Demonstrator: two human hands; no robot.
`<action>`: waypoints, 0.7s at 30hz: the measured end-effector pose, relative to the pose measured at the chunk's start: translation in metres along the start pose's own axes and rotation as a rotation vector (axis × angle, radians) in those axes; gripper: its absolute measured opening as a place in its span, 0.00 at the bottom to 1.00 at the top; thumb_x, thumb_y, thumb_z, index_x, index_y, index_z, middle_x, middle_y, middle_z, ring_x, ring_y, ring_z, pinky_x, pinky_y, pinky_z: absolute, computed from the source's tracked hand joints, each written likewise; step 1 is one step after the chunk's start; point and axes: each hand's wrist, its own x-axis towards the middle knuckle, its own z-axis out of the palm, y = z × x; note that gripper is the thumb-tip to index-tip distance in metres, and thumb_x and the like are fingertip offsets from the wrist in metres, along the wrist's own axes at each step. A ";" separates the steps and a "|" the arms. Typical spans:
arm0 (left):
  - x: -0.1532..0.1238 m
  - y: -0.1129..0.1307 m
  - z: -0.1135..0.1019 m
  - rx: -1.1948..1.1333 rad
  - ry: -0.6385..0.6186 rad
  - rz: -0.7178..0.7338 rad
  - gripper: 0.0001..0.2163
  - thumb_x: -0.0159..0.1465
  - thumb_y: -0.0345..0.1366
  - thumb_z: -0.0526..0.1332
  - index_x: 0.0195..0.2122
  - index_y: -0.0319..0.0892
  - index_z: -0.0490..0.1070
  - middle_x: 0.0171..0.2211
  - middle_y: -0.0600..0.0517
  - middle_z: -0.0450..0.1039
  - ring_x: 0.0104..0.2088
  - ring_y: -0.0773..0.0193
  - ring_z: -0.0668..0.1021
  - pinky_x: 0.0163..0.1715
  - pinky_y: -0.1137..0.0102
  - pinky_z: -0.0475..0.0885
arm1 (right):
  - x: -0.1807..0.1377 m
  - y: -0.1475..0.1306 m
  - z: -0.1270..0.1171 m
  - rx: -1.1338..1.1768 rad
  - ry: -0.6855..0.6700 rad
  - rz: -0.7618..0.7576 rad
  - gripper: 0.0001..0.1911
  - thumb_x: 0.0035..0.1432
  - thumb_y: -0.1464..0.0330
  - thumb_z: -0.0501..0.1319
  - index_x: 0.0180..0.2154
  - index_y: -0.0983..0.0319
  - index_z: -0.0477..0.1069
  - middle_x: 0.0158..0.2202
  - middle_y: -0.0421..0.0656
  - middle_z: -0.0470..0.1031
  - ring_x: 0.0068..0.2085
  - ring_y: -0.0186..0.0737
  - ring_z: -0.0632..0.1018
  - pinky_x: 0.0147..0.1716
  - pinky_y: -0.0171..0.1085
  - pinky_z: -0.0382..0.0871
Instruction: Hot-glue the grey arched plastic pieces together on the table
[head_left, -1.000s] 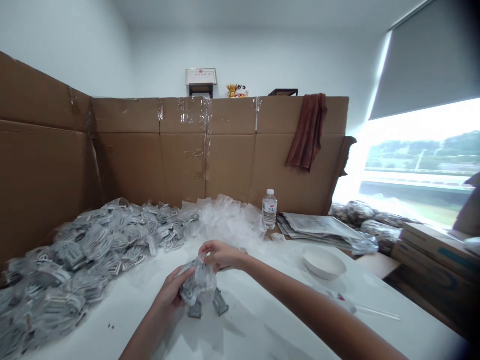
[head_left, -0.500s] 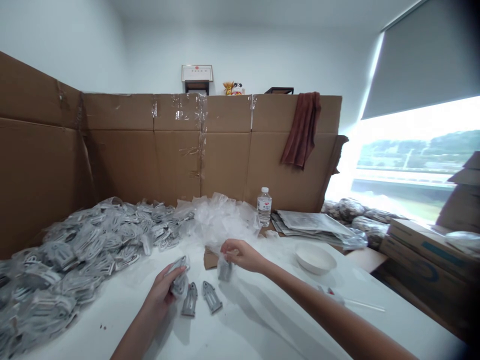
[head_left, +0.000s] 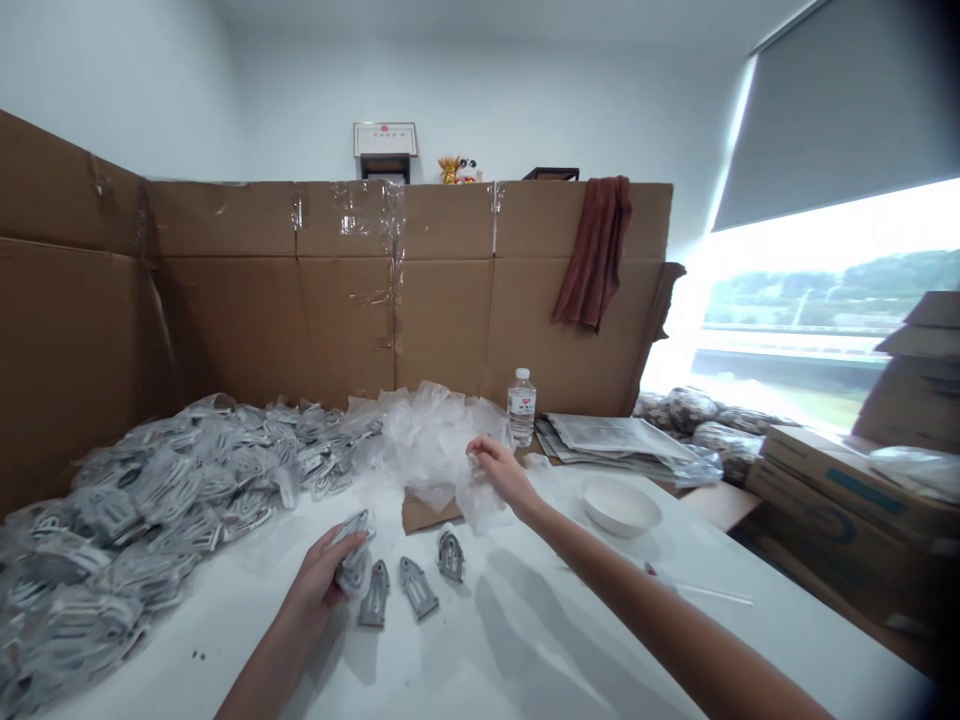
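Quick look at this bench: the person's right hand (head_left: 499, 475), up around 12 o'clock, has just lifted away from the tabletop, fingertips pinched on a crumpled scrap of clear plastic film (head_left: 480, 505) that hangs loose below it. Where the bagged piece sat in that hand, a bare arrow-shaped grey metal plate (head_left: 451, 556) now lies on the glossy white tabletop (head_left: 525, 650). It sits just beside two matching plates (head_left: 373, 595) (head_left: 418, 588), so that makes three out in the open, all well apart from the big pile.

The left hand (head_left: 319, 580), at about 7 o'clock, is curled around a grey metal piece in a clear plastic sleeve (head_left: 354, 568), fingers wrapped over it rather than spread (can't quite tell if the film on this one has been opened).

Off at 10 o'clock sits a long heap of plastic-bagged grey metal parts (head_left: 172, 500), with a fluffy mound of loose clear film (head_left: 431, 440) at 12 o'clock on a flat brown cardboard piece (head_left: 424, 515). A clear water bottle (head_left: 521, 407) stands just past it, and a shallow white bowl (head_left: 621, 505) sits at 1 o'clock.
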 end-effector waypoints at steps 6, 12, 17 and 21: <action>0.000 -0.001 0.000 -0.007 0.006 0.010 0.23 0.51 0.33 0.76 0.48 0.42 0.73 0.27 0.55 0.75 0.23 0.67 0.79 0.17 0.78 0.67 | -0.022 -0.002 0.005 -0.126 -0.264 0.057 0.16 0.66 0.57 0.60 0.43 0.64 0.73 0.41 0.43 0.75 0.40 0.37 0.77 0.42 0.41 0.73; 0.001 -0.002 -0.002 0.003 0.034 0.015 0.27 0.51 0.33 0.76 0.51 0.43 0.72 0.31 0.54 0.78 0.24 0.66 0.80 0.18 0.78 0.68 | -0.052 -0.016 0.017 -0.304 -0.302 -0.012 0.17 0.48 0.65 0.68 0.43 0.59 0.73 0.41 0.43 0.77 0.42 0.43 0.75 0.39 0.37 0.65; 0.001 -0.002 -0.002 0.001 0.034 0.011 0.27 0.51 0.32 0.76 0.52 0.42 0.72 0.29 0.54 0.78 0.24 0.64 0.81 0.19 0.76 0.70 | -0.056 -0.016 0.018 -0.392 -0.303 -0.032 0.08 0.46 0.70 0.65 0.33 0.61 0.75 0.38 0.44 0.78 0.41 0.43 0.76 0.39 0.37 0.62; 0.001 -0.002 -0.002 -0.014 0.039 0.010 0.29 0.50 0.31 0.76 0.54 0.42 0.71 0.30 0.53 0.78 0.24 0.63 0.81 0.19 0.76 0.71 | -0.054 -0.015 0.013 -0.367 -0.348 -0.053 0.07 0.49 0.71 0.64 0.34 0.61 0.77 0.40 0.42 0.79 0.42 0.41 0.76 0.40 0.34 0.64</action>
